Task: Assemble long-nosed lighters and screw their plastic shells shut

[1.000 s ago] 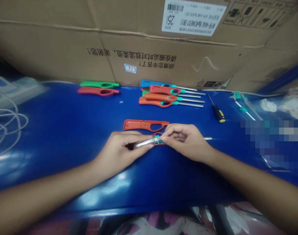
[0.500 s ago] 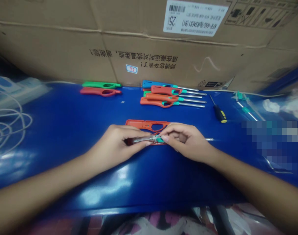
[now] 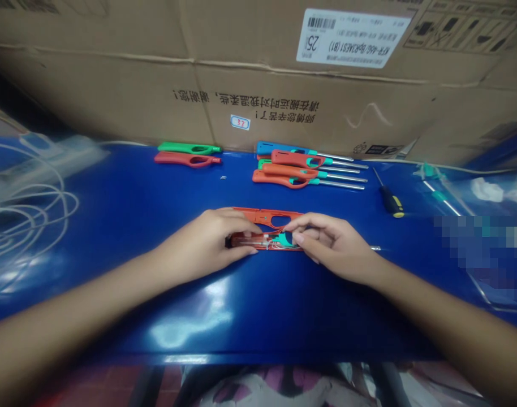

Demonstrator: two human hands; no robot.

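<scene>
An orange lighter half-shell [image 3: 262,247] lies open side up on the blue table, holding a clear fuel tank [image 3: 245,242], thin pale wires and a green trigger [image 3: 284,239]. My left hand [image 3: 214,237] is closed around the shell's left end, thumb on the near edge and fingers on the far edge. At the trigger, the fingers of my right hand [image 3: 330,243] are curled with thumb and index close together; what they grip is hidden. Just behind lies the matching orange half-shell [image 3: 258,216]. A metal tube tip [image 3: 376,248] shows beyond my right hand.
Several long-nosed lighters [image 3: 309,172] lie in a pile behind. Green [image 3: 182,148] and red lighter handles [image 3: 177,158] lie further left, near tiny metal pins [image 3: 223,177]. A screwdriver [image 3: 390,198] and bagged metal tubes [image 3: 440,196] are right; coiled white cable [image 3: 67,209] left. A cardboard box [image 3: 135,79] stands behind.
The clear tank, held raised and tilted over the shell before, now lies down in it. My right fingers have moved off the tank's end to the trigger. The view has shifted slightly.
</scene>
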